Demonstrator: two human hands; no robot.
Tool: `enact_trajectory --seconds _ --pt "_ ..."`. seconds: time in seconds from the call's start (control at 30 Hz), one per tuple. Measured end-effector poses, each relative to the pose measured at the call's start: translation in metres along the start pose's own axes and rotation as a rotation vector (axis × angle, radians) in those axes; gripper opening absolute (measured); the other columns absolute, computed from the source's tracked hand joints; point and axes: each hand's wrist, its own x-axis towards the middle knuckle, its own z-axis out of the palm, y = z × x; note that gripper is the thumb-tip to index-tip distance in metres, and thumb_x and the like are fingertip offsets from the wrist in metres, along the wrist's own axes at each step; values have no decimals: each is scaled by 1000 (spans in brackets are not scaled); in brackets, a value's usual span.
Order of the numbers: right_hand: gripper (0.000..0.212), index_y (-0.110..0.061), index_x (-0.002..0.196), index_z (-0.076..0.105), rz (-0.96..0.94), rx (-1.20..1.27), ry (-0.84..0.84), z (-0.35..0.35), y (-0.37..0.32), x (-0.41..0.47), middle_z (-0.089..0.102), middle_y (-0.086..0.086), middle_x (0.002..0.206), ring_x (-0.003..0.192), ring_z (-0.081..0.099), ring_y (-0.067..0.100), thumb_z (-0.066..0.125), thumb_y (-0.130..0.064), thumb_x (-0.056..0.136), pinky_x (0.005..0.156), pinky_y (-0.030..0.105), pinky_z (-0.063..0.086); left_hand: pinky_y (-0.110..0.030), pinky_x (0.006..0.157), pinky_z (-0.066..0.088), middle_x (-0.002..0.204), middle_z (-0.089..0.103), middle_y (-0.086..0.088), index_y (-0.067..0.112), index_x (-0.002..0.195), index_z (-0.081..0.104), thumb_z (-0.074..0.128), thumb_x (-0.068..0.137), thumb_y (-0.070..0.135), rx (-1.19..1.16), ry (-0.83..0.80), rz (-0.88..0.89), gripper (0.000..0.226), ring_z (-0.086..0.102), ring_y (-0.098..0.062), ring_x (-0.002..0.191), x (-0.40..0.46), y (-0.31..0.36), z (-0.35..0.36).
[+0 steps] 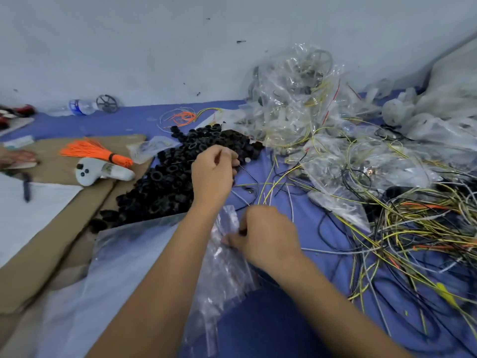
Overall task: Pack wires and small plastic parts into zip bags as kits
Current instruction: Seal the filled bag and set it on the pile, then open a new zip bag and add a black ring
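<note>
A heap of small black plastic rings point(170, 177) lies on the blue cloth. My left hand point(213, 171) reaches over the heap's right edge with its fingers curled, pinching a thin black wire. My right hand point(265, 233) grips the top edge of a clear zip bag point(227, 270), together with a few yellow and white wires point(268, 189) that stick up from it. A tangle of loose yellow, black, white and orange wires point(413, 236) lies to the right.
Filled clear zip bags point(304, 104) are piled at the back right. On the cardboard point(38, 241) at left lie an orange wire bundle point(95, 151) and a white controller point(103, 173). A water bottle point(77, 107) lies by the wall. Another person's hand point(15, 156) shows far left.
</note>
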Motion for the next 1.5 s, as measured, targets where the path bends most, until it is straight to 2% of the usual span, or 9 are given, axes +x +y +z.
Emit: enact_trajectory --seconds 0.1,0.2,0.4,0.5,0.7,0.83,1.0,1.2,1.5 --pt "22 -13 74 66 -11 134 -61 -1 0 2 70 2 78 81 66 29 72 -34 80 67 37 55 -48 81 57 82 74 -3 14 83 71 57 97 18 151 20 -41 20 70 -26 83 -9 -12 -8" --pt "15 -17 69 67 44 326 -15 -11 16 6 72 1 73 76 67 25 70 -21 84 72 42 57 -49 81 57 81 73 -1 16 84 69 56 98 23 129 -38 -19 21 70 -26 82 -15 -11 -7" --pt "51 -16 71 56 -39 -2 -2 -5 14 -7 54 3 88 73 52 27 63 -65 85 60 35 37 -49 79 56 81 72 -9 10 87 67 50 103 34 308 -107 33 33 67 -31 81 -13 -11 4" --pt "39 -16 78 61 -88 -24 23 2 2 -11 53 3 97 80 56 29 69 -54 84 64 34 41 -51 80 57 82 72 -14 2 88 67 52 103 27 212 -45 28 33 68 -34 85 -16 -11 10" --pt "24 -18 65 60 153 579 97 -13 35 7 61 -7 58 57 54 12 78 -19 80 57 27 42 -39 75 49 77 66 4 14 82 65 53 93 23 103 186 251 18 60 -18 76 -28 4 17" --pt "19 -13 71 68 258 793 261 -27 70 12 70 1 64 58 59 12 84 -17 80 61 28 48 -33 74 39 82 60 2 12 84 62 56 92 18 162 279 472 12 51 -21 80 -42 9 35" --pt "7 -21 80 77 215 595 326 -34 100 10 73 -9 70 64 66 3 84 -19 81 65 26 54 -45 67 49 70 62 -9 11 75 59 55 101 19 -10 -45 168 27 59 -27 69 -61 -8 58" --pt "17 -21 92 78 107 438 422 -24 105 7 66 -19 67 65 63 -9 87 -20 78 63 3 43 -40 63 47 70 67 -12 9 74 63 59 97 30 -67 -129 17 31 58 -27 61 -62 -19 53" --pt "30 -25 105 71 -94 407 547 -23 96 1 75 -12 79 73 70 2 82 -11 81 73 33 59 -28 57 40 53 55 12 20 61 54 71 90 53 134 -173 77 47 49 -5 52 -66 -17 57"
